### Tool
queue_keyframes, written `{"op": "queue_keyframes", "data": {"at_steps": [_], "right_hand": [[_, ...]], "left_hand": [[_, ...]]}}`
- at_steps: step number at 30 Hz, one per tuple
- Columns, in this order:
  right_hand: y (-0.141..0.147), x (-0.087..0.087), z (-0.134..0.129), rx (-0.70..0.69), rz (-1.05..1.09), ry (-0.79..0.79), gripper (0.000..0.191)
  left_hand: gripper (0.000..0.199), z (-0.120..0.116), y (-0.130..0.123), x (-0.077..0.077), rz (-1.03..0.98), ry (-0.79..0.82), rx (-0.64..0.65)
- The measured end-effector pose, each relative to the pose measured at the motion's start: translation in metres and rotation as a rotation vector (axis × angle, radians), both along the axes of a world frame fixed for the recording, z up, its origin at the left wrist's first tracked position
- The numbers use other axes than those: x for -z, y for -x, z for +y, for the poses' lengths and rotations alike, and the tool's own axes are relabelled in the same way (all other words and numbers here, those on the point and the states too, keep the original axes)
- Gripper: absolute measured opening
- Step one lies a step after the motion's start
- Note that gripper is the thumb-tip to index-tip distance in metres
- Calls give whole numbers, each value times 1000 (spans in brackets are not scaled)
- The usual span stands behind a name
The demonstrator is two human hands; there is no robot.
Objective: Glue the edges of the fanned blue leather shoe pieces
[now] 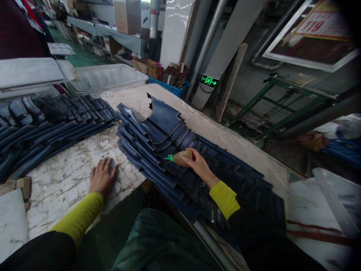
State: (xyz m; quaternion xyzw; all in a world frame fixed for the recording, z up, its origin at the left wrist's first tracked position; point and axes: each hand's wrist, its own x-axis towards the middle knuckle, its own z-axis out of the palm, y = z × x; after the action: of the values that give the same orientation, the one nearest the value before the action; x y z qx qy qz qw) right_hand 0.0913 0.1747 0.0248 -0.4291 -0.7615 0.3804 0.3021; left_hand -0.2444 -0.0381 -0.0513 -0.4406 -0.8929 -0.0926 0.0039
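Observation:
My right hand [195, 164] is wrapped round a yellowish glue bottle [180, 158] with a green nozzle, which points left. Beneath it lies a long overlapping row of dark blue leather-like pieces [165, 116], fanned out across the table. The nozzle tip is close over these pieces; whether it touches them I cannot tell. My left hand [103, 177] rests palm down on the worn white tabletop [70, 165], fingers spread, holding nothing. To its left spreads a second overlapping row of dark blue pieces [56, 124].
Behind the table stand a white plastic bin [109, 75] and a blue crate [169, 87] holding brown bundles. Small wooden blocks [25, 186] lie at the left edge. A green metal frame [299, 92] and a lit exit sign [209, 81] are at the right. Part of a person [24, 34] shows upper left.

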Motion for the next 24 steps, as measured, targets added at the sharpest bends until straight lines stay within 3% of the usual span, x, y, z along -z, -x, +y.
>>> {"op": "queue_keyframes", "data": {"at_steps": [6,10,17,24], "right_hand": [[0,7,3,13,67,76,50],[0,7,3,27,64,31,51],[5,6,-6,-24,-24,-174,46],[1,7,14,-19,-163,-440,43]], "left_hand": [[61,0,1,2,8,-12,10],[61,0,1,3,6,-12,10],[61,-1,1,2,-4,-12,6],[61,0,1,1,-1,-10,6]]}}
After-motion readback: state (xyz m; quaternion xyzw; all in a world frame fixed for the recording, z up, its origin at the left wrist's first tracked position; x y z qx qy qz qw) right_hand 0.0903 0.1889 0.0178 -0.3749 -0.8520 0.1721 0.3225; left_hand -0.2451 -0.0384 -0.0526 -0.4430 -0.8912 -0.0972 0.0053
